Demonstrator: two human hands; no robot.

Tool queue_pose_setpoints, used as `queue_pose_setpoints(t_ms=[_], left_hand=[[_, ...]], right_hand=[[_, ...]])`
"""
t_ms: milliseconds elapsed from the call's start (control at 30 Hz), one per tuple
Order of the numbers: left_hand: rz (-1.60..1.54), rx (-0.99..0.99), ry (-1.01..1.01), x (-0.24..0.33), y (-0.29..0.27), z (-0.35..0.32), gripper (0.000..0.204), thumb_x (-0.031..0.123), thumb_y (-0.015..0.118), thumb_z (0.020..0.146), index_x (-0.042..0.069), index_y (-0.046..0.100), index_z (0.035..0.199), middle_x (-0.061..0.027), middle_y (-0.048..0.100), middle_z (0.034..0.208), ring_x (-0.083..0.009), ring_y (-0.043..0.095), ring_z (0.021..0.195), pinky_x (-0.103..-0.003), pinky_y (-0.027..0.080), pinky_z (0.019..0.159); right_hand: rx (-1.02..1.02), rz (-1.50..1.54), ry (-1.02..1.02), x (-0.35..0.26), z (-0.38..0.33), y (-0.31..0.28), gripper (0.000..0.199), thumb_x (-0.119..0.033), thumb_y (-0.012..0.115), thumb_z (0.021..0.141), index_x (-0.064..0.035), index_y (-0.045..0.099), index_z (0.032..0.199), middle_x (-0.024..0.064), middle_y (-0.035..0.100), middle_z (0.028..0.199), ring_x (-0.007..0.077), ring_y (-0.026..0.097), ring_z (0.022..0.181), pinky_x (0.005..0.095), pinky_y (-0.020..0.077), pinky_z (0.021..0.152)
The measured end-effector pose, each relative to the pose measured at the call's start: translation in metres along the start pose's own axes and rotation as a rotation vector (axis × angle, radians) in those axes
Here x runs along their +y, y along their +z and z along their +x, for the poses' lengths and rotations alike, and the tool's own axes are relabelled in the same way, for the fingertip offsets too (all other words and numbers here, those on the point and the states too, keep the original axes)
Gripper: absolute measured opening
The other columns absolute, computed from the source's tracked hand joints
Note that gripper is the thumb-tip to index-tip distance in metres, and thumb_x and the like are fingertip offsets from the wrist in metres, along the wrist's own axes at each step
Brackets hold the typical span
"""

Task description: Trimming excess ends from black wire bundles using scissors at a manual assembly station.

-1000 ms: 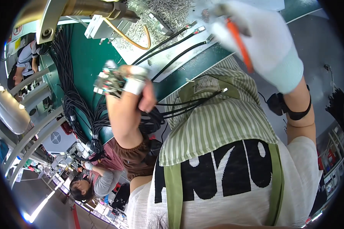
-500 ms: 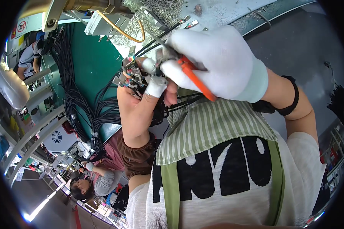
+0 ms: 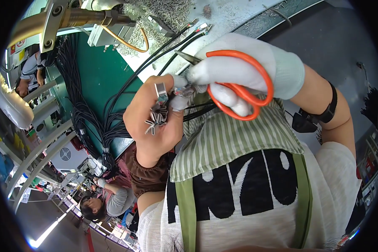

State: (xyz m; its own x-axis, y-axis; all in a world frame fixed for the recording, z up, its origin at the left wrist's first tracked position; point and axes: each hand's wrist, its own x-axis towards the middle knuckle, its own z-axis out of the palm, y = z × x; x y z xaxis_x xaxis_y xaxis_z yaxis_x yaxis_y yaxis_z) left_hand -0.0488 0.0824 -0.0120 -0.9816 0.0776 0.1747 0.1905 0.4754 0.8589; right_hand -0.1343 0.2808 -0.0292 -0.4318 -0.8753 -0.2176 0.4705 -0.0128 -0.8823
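My left hand (image 3: 149, 115), with white coverings on thumb and fingertips, is closed. Thumb and finger pinch a small metal cable connector (image 3: 182, 91) that shows bits of coloured wire. Several folded metal pieces (image 3: 156, 119) stick out of its curled fingers, with a square metal shell (image 3: 160, 91) above them. In a white glove, my right hand (image 3: 239, 71) grips orange-handled scissors (image 3: 262, 77); their loops hang around the fingers and the dark pointed tip (image 3: 187, 57) aims up and left. Its fingertips meet the connector at my left hand's pinch.
Black cables (image 3: 134, 75) cross the pale worktop, their ends (image 3: 199, 28) bearing metal connectors. Small metal bits (image 3: 172, 12) are strewn behind them. A brass-coloured machine arm (image 3: 80, 17) juts in at upper left. A thick cable bundle (image 3: 71, 75) lies on the green surface. A co-worker (image 3: 113, 201) sits at lower left.
My right hand has turned the scissors, so the orange loops now show. My left hand has rolled over; the wired connectors seen at its fingers give way to folded metal pieces.
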Motion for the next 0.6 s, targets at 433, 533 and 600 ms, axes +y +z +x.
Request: queue_pose_setpoints(t_ms=[433, 533, 600], left_hand=[[-0.382, 0.165, -0.476, -0.006, -0.004, 0.003, 0.03, 0.001, 0.069, 0.08, -0.001, 0.057, 0.107, -0.0038, 0.061, 0.089, -0.0078, 0.056, 0.071, -0.022, 0.046, 0.062], [-0.209, 0.221, -0.415, 0.0, 0.007, 0.007, 0.03, -0.001, 0.07, 0.077, -0.001, 0.058, 0.105, -0.0034, 0.062, 0.089, -0.0079, 0.057, 0.074, -0.023, 0.047, 0.067], [-0.132, 0.199, -0.359, 0.005, 0.011, 0.012, 0.029, -0.003, 0.07, 0.075, 0.0, 0.059, 0.102, -0.0029, 0.062, 0.089, -0.0078, 0.057, 0.077, -0.023, 0.047, 0.072]], right_hand=[[0.739, -1.262, -0.565, 0.017, 0.003, 0.011, 0.021, -0.015, 0.072, 0.067, -0.0142, 0.063, 0.087, 0.003, 0.055, 0.069, 0.0204, 0.057, 0.058, 0.031, 0.0436, 0.049], [0.744, -1.444, -0.613, 0.018, 0.002, 0.007, 0.02, -0.016, 0.071, 0.067, -0.0141, 0.062, 0.084, 0.0025, 0.053, 0.069, 0.0199, 0.055, 0.058, 0.0304, 0.0432, 0.049], [0.745, -1.534, -0.636, 0.017, 0.001, 0.007, 0.019, -0.016, 0.071, 0.066, -0.0141, 0.061, 0.083, 0.0023, 0.052, 0.069, 0.0197, 0.055, 0.057, 0.0301, 0.043, 0.049]])
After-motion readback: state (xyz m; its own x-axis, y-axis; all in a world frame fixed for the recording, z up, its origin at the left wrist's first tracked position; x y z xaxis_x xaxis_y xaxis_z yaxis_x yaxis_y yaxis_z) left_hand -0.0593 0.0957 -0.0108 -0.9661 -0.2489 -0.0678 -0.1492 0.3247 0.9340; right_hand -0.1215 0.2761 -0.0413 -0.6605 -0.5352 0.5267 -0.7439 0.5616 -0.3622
